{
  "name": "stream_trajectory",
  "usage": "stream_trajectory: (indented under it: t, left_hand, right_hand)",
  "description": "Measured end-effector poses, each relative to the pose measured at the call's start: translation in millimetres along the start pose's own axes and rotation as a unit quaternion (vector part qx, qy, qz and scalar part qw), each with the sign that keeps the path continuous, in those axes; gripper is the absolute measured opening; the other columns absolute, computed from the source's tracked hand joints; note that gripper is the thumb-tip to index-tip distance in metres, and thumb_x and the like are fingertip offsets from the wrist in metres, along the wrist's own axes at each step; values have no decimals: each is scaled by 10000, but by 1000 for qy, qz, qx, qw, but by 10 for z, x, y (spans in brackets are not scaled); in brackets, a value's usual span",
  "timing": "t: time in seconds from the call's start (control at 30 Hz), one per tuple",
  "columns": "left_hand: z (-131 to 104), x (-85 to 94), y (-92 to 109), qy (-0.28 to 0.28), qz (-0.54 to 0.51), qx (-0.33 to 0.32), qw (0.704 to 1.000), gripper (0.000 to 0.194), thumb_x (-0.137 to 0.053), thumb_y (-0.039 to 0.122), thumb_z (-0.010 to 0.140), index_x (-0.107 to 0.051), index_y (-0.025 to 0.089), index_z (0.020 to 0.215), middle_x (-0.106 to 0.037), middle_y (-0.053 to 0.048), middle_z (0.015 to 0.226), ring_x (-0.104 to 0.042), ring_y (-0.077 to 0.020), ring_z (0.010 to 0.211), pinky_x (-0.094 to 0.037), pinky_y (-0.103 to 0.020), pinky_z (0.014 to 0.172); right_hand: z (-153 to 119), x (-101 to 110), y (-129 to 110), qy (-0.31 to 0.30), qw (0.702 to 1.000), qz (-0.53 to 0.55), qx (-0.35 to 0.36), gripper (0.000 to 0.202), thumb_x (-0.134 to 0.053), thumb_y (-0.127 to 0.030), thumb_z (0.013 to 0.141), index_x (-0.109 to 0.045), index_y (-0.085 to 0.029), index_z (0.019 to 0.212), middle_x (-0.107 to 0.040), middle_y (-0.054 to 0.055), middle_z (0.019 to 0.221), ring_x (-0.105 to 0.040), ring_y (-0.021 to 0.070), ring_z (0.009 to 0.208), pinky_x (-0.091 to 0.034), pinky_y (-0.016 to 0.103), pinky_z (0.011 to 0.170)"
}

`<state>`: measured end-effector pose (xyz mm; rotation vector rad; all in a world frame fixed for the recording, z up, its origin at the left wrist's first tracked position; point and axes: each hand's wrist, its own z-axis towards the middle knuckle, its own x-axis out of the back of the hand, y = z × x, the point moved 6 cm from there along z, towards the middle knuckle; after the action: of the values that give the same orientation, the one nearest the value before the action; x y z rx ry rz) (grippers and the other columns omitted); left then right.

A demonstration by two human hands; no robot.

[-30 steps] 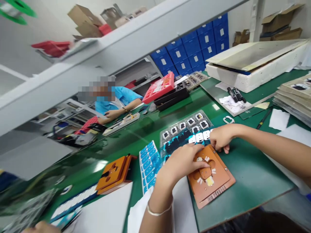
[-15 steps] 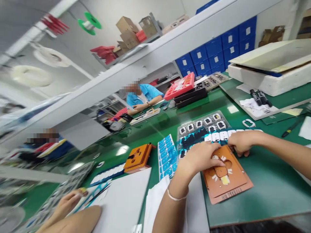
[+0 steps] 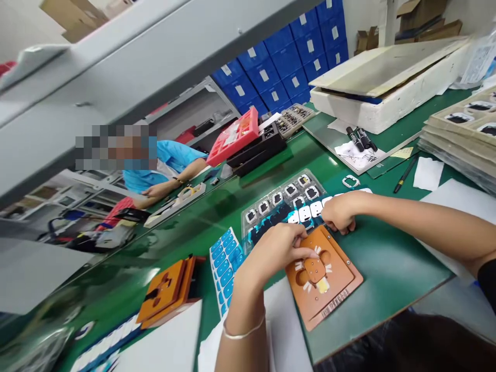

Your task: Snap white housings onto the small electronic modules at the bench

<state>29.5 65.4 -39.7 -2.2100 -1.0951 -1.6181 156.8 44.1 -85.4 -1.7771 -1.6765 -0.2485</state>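
Note:
An orange-brown jig plate (image 3: 329, 289) with a round recess lies on the green table in front of me. My left hand (image 3: 277, 248) rests on its upper left corner, fingertips pressing near the recess. My right hand (image 3: 339, 213) is curled at the jig's far edge, pinching something small that I cannot make out. Just behind both hands sits a clear blister tray (image 3: 282, 199) of small black and white square parts, with a strip of white parts (image 3: 310, 212) beside my right hand.
A sheet of blue stickers (image 3: 225, 261) lies left of the jig; a second orange jig (image 3: 168, 289) sits further left. White paper (image 3: 455, 199) is on the right, with stacked trays (image 3: 465, 134), markers (image 3: 360, 138) and a foam box (image 3: 391, 95) behind. A seated person (image 3: 166, 165) works across the table.
The camera swung back to the left and down, so the co-worker's hand at the lower left left the view. Both my hands stay at the orange jig, barely shifted.

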Motion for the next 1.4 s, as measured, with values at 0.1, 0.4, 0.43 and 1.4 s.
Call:
stream_trajectory:
  t: [0.1, 0.4, 0.43, 1.4]
  left_hand:
    - [1, -15, -9, -13, -1, 13, 1000, 530, -587, 707, 839, -612, 179, 814, -599, -11, 744, -482, -163, 664, -283, -299, 603]
    - [-44, -3, 24, 3, -8, -3, 1000, 554, -546, 727, 851, -623, 179, 873, -602, -19, 779, -501, -174, 702, -299, -301, 617]
    - [-51, -3, 28, 3, -8, -8, 1000, 548, -552, 717, 855, -636, 178, 906, -605, -21, 784, -507, -177, 707, -302, -302, 619]
    - [-648, 431, 274, 129, -582, -336, 729, 507, -735, 62, 816, -489, 330, 1171, -497, -3, 1131, -643, -142, 994, -595, -291, 861]
  right_hand:
    - [-19, 23, 13, 2, 1000, -8, 1, 227, -641, -314, 980, -638, -124, 1106, -664, 59, 1045, -666, 168, 875, -592, 343, 772]
    - [-193, 102, 67, 30, 999, -31, 1, 232, -620, -347, 992, -646, -120, 1031, -670, 35, 936, -659, 146, 789, -582, 320, 735]
    - [-196, 109, 76, 35, 999, -35, -1, 238, -613, -354, 996, -646, -119, 1022, -669, 33, 923, -657, 144, 779, -581, 319, 732]
    - [-1423, 551, -297, 433, 705, 141, 544, 67, -713, -167, 866, -748, -223, 850, -732, 24, 968, -684, 149, 851, -556, 270, 725]
